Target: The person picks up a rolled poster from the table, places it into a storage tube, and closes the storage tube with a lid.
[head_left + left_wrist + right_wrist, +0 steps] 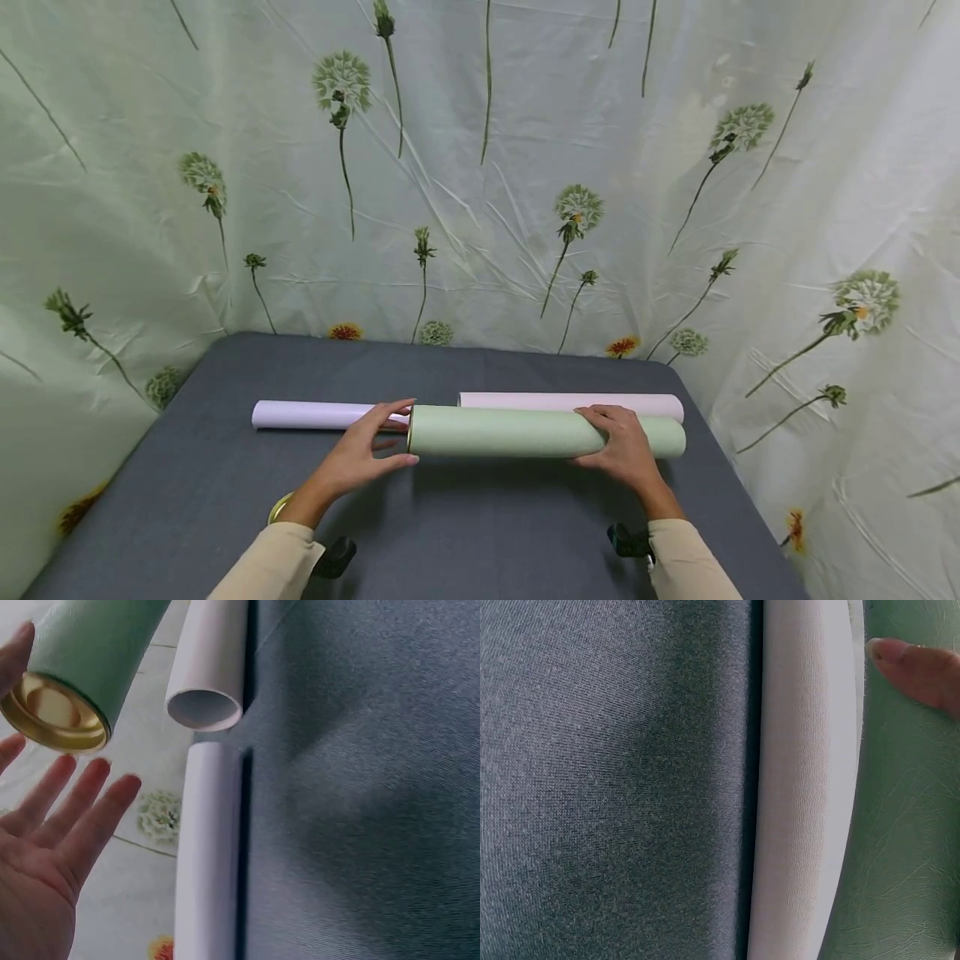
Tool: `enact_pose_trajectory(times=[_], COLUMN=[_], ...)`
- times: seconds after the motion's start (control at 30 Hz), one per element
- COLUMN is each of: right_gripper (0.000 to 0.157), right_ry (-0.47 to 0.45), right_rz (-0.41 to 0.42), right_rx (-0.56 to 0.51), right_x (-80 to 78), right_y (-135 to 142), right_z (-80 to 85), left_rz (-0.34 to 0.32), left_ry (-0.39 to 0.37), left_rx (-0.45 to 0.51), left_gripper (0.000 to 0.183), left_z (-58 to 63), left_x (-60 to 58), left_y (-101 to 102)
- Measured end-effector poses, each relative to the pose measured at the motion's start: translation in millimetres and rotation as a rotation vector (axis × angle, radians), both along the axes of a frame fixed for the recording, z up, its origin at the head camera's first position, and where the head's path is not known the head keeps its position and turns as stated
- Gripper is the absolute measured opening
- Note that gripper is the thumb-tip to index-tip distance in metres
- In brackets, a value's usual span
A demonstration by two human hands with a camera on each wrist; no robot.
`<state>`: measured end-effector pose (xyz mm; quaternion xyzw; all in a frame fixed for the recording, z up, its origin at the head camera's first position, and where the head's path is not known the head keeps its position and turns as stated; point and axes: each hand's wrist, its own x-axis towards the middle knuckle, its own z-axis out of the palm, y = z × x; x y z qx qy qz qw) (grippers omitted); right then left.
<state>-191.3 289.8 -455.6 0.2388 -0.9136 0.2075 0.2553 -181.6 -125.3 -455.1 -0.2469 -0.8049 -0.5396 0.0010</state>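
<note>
A pale green cardboard tube (pixel 495 432) is held level, and its shadow falls on the table. My right hand (pixel 618 442) grips it toward its right end, thumb below and fingers over the top. At the left end, my left hand (pixel 367 446) spreads its fingers and thumb around the gold metal end (pixel 54 712). Those fingers look extended, with the fingertips right at the gold rim. Behind the green tube lies a pale pink tube (pixel 570 402), whose open hollow end shows in the left wrist view. A thinner lilac roll (pixel 315 415) lies to its left.
Dark grey cloth covers the table (pixel 495 533). A gold round rim (pixel 278 507) shows beside the left wrist, partly hidden by it. A pale curtain (pixel 480 208) printed with dandelions hangs behind the table and along its sides.
</note>
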Motion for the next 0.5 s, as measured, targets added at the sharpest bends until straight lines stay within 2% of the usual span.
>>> enact_pose_trajectory(times=[0.23, 0.5], right_gripper=[0.075, 0.075], right_ry=[-0.006, -0.007], right_rz=[-0.010, -0.028], right_rx=[-0.010, 0.002], right_x=[1.0, 0.8], right_y=[0, -3], right_z=[-1.1, -0.3], left_rz=[0.024, -0.012], left_ry=[0.210, 0.322], left_rx=[-0.240, -0.410], left_gripper=[0.078, 0.065], left_z=[9.7, 25.2], left_x=[-6.4, -11.2], left_y=[9, 22])
